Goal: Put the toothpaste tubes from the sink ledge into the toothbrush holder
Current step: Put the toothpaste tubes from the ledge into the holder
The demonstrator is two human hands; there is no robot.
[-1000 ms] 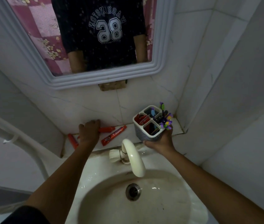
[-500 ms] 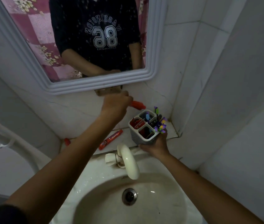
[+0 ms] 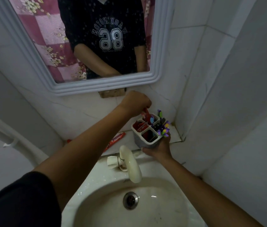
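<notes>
Far left on the sink ledge (image 3: 87, 145) there's a red tube end (image 3: 69, 140) peeking out from behind my left forearm, and another red toothpaste tube (image 3: 115, 140) lying flat near the middle. My left hand (image 3: 136, 101) is pinched shut on a red toothpaste tube (image 3: 146, 114), its bottom end poking into the back compartment of the toothbrush holder (image 3: 144, 142). Toothbrushes (image 3: 162, 126) fill the right side. My right hand (image 3: 160, 149) is wrapped around the holder's base, centre right of frame above the faucet (image 3: 130, 164).

toothpaste tubes (image 3: 116, 139) — red | toothbrush holder (image 3: 143, 143) — grey, white-rimmed | sink (image 3: 170, 215) — white
</notes>
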